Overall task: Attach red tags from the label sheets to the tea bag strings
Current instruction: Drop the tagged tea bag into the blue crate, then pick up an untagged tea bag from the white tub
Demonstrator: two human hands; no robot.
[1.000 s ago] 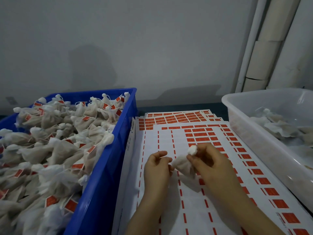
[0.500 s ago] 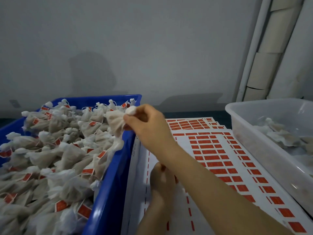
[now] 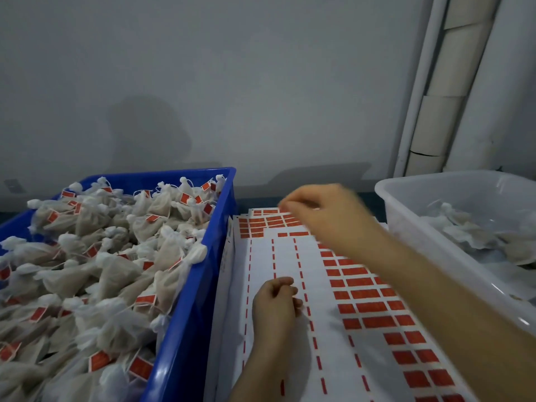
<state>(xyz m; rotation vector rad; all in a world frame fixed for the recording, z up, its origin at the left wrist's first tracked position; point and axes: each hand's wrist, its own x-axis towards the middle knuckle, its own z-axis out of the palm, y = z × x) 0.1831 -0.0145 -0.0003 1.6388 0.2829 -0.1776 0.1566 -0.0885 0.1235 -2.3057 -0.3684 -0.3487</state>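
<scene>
A stack of white label sheets (image 3: 282, 256) with rows of red tags (image 3: 365, 307) lies between two bins. My left hand (image 3: 275, 306) rests on the top sheet with its fingers curled in, and nothing shows in it. My right hand (image 3: 327, 216) is blurred above the far end of the sheets, its fingers loosely bent and holding nothing. The blue crate (image 3: 185, 329) on the left is heaped with tea bags (image 3: 116, 271) that carry red tags on their strings.
A clear plastic bin (image 3: 412, 227) on the right holds white tea bags (image 3: 470, 233) with no tags visible. A grey wall stands close behind, with a wrapped pipe (image 3: 446, 111) at the right.
My right hand carried a tea bag from above the sheets to the blue crate, let it go there, and has swung back to the right. My left hand stayed on the sheet.
</scene>
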